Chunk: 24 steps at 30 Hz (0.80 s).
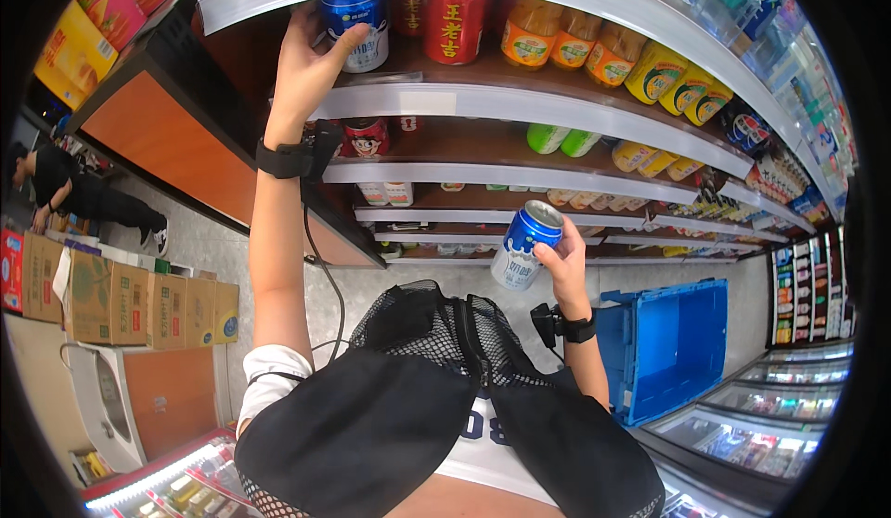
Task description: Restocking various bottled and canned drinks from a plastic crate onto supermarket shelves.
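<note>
My left hand point(311, 68) reaches up to the far left end of a brown shelf. It is closed round a blue and white drink can point(369, 49) standing there, the thumb across its front and the fingers partly hidden behind its left side. Red cans point(455, 28) stand just right of it on the same shelf. Lower and to the right, my right hand point(566, 263) grips a second blue and white can point(527, 249) in front of the shelves. That can is slightly tilted, its top facing up, with my thumb on its side.
Orange drink bottles point(531, 35) and yellow cans point(656, 74) line the top shelf rightward. Lower shelves hold green cans point(561, 137) and other drinks. A blue plastic crate point(682, 351) lies right of my right arm. Cardboard boxes point(107, 295) and a person in black point(79, 184) are at left.
</note>
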Available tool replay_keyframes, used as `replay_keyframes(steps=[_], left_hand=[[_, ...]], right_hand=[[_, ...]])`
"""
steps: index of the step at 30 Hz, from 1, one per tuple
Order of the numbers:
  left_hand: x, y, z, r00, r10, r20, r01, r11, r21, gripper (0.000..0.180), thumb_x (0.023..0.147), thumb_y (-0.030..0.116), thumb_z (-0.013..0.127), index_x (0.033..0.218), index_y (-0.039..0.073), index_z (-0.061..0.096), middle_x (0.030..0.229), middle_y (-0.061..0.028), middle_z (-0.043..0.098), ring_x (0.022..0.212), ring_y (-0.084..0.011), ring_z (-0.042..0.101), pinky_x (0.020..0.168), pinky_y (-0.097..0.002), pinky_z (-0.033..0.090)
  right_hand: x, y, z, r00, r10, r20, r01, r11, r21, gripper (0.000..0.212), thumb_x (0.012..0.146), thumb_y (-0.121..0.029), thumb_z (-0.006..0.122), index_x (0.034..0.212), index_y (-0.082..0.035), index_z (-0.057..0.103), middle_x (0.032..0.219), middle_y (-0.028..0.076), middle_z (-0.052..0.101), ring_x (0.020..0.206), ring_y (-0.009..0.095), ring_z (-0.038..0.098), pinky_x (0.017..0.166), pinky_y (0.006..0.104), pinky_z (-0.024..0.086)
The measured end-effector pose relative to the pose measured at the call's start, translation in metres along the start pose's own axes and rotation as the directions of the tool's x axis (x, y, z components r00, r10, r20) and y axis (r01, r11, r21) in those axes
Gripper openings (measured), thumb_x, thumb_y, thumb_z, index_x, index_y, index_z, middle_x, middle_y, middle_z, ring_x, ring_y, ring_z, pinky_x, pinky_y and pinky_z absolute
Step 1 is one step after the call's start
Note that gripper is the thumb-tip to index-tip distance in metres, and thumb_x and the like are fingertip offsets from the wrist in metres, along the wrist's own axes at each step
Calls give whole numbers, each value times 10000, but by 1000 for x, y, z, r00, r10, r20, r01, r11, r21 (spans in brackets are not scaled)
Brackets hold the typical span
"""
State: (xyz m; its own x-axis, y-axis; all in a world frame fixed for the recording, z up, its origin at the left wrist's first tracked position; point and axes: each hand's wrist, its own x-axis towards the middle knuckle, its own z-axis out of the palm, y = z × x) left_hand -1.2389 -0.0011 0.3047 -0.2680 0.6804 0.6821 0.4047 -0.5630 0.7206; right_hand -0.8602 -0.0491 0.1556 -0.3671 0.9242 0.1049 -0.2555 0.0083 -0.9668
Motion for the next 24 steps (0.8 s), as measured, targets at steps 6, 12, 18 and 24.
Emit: replay_keyframes(steps=[6, 12, 18, 24], left_hand=[[5, -15, -7, 993, -58, 107, 67, 994, -84, 701, 865, 223, 709, 1387, -54, 332, 1273, -196, 535, 1172, -227, 528, 998, -336, 429], [9, -21, -10, 979, -5, 205, 9, 1000, -17, 683, 920, 324, 629, 1399, -53, 321, 1267, -196, 546, 1168, -220, 529, 987, -328, 417], [8, -40, -4, 983, 160, 88, -164, 985, 47, 634, 938, 267, 612, 1404, -41, 311, 1266, -163, 538, 1148, -203, 524, 996, -314, 395], [3, -37, 11, 993, 117, 30, -116, 993, -17, 609, 939, 249, 610, 1388, -49, 327, 1201, -156, 580, 1102, -195, 552, 957, -310, 426]], right_hand=[[18, -35, 40, 986, -160, 37, 164, 958, -233, 720, 682, -160, 836, 1277, 20, 472, 1199, 117, 587, 1113, 181, 569, 956, 308, 444], [59, -101, 100, 893, -426, 144, 449, 827, -340, 822, 642, -170, 839, 1315, 37, 415, 1230, 130, 557, 1153, 200, 544, 1003, 333, 414], [127, -115, 152, 662, -707, 247, 741, 570, -356, 687, 641, -142, 829, 1219, 10, 490, 1132, 118, 628, 1051, 176, 613, 919, 297, 484], [168, -105, 149, 593, -766, 247, 764, 438, -474, 679, 650, -207, 839, 1199, 16, 507, 1083, 136, 656, 1022, 194, 638, 870, 300, 505]])
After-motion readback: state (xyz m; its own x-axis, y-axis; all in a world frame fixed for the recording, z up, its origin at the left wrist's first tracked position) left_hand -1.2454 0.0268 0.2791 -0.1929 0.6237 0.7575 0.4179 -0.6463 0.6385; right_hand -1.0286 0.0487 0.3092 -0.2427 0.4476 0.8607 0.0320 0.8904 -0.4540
